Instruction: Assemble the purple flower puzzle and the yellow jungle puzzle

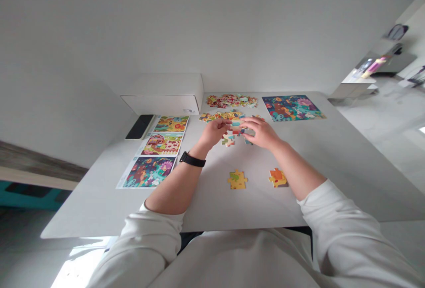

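Both forearms reach out over the tabletop (332, 155); the left hand (214, 132) and right hand (260, 132), fingers curled, pinch a puzzle piece (236, 123) between them, just before the loose pile (221, 115).

The table (315, 164) is plain pale grey-white. At its twelve o'clock lies a heap of puzzle pieces (231, 100) in red, cream and mint. At one o'clock the finished puzzle (292, 107) is dark blue with orange, pink and teal shapes. At nine o'clock a sheet (156, 151) shows three bright pictures: yellow-green, red-yellow, dark blue. The box (166, 93) is white, the phone (140, 126) black, the watch (192, 160) black. Two loose pieces (237, 179) are yellow and orange.
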Tool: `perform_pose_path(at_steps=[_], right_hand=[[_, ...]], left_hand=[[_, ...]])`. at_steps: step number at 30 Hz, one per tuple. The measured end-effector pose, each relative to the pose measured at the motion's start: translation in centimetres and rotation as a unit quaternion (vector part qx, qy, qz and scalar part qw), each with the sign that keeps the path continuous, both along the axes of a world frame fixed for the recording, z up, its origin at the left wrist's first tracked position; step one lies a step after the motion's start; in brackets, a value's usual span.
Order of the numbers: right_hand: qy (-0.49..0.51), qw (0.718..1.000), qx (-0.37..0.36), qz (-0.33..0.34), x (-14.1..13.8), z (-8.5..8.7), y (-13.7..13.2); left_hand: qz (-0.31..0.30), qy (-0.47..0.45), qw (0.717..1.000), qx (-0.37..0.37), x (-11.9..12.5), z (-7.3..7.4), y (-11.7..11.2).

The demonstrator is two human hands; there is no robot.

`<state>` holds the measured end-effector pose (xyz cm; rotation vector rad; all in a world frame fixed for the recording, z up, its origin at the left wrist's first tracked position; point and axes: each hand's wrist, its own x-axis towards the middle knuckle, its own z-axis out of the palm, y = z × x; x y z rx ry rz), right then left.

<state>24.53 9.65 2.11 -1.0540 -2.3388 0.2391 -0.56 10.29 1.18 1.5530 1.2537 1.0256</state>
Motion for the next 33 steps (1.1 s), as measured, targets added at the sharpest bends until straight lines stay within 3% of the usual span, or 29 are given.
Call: perform_pose_path(at_steps=[4,7,16,21,33], right_hand=[[-0.023,0.999,-0.027,-0.004,0.2,-0.2,0.2],[-0.045,0.998,-0.053,0.010,0.3,-0.7,0.5],[-0.084,0.994,-0.067,0.034,0.5,-2.3,1.1],[-0.089,0.993,-0.059,0.051,0.5,-3.1,1.4],[-0.114,0.990,-0.064,0.056,0.2,-3.1,1.2]], left_hand=[[0.019,0.135,0.985,0.107,-1.3,0.1,0.1],[-0.010,0.234,0.957,0.173,-2.4,0.1,0.1],[-0.147,0.379,0.889,0.214,-2.9,-0.5,-0.1],[-0.190,0.412,0.863,0.220,-2.8,-0.8,-0.4],[-0.207,0.413,0.861,0.212,-2.7,-0.9,-0.4]])
